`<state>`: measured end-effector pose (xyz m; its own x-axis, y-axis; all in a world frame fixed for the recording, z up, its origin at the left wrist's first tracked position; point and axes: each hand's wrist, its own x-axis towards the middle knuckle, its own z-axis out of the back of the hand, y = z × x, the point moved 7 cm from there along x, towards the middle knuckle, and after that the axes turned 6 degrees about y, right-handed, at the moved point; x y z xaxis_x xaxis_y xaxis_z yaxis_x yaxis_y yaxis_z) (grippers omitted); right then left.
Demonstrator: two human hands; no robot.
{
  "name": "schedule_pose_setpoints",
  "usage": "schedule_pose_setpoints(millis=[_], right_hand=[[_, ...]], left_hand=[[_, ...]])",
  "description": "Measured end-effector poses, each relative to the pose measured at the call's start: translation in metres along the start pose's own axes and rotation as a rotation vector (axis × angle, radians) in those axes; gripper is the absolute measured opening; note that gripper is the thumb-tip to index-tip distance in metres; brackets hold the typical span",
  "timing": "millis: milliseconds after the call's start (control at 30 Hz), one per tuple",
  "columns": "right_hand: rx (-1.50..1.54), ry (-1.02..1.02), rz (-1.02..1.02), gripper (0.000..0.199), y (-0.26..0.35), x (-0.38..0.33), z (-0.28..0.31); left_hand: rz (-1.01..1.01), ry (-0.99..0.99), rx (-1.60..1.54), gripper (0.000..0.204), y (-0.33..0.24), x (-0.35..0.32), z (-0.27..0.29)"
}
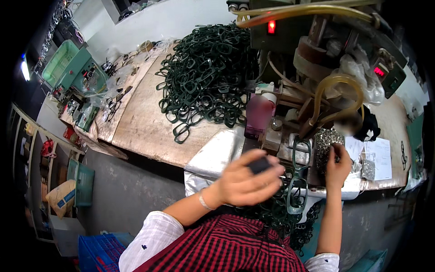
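Hands first. Our left hand [248, 179] is curled shut on a small dark block [259, 165], pinched at the fingertips, up in the air above our lap. The hand looks blurry, so we cannot tell what the block is. Our right hand [337, 165] has its fingers bent into a pile of tiny shiny bits [327, 141]; they look closed on a bit or two, but we cannot be sure.

Between our two hands lies a green frame [299, 181], shaped like glasses. It rests on the machine's edge and hangs a little over the desk [145, 122] rim. We think it is light and a bit bendy, smooth plastic, so it may slip. The side bars look like the best place to hold it, not the thin middle. More frames sit in our lap, just below the left hand.

A big heap of frames [204, 77] lies far past the left fingers. They are tangled, so pulling one may drag others along.

Right past both hands stands the machine [312, 59] with yellow hoses [335, 90], and a pink bottle [259, 115] close by. Room there is tight. To the left of the left hand the desk is open wood, and its edge drops to the floor.
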<state>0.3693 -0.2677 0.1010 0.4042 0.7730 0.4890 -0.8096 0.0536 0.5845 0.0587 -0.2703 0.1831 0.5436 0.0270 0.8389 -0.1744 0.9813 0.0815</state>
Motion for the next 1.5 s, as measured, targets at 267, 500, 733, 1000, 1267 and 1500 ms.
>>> schedule_pose_setpoints(millis=[267,500,733,1000,1267,1500], right_hand=[[0.277,0.067,-0.123,0.013,0.027,0.006,-0.004],[0.331,0.036,-0.296,0.013,0.001,-0.018,0.000],[0.612,0.147,-0.030,0.014,0.097,0.011,0.017],[1.009,0.136,-0.154,0.038,0.117,0.011,-0.018],[1.227,0.178,-0.301,0.051,0.145,0.005,-0.008],[-0.034,0.120,-0.003,0.023,0.055,0.005,0.012]], left_hand=[[0.642,0.051,0.449,0.007,0.172,-0.038,0.025],[0.879,0.253,0.632,0.017,0.237,-0.123,-0.065],[0.919,-0.129,0.350,0.009,0.210,-0.110,-0.026],[0.696,-0.699,-0.853,0.013,0.122,-0.019,0.027],[0.416,-0.426,-0.721,0.014,0.096,0.066,0.031],[-0.047,0.055,-0.398,0.019,0.023,0.055,-0.009]])
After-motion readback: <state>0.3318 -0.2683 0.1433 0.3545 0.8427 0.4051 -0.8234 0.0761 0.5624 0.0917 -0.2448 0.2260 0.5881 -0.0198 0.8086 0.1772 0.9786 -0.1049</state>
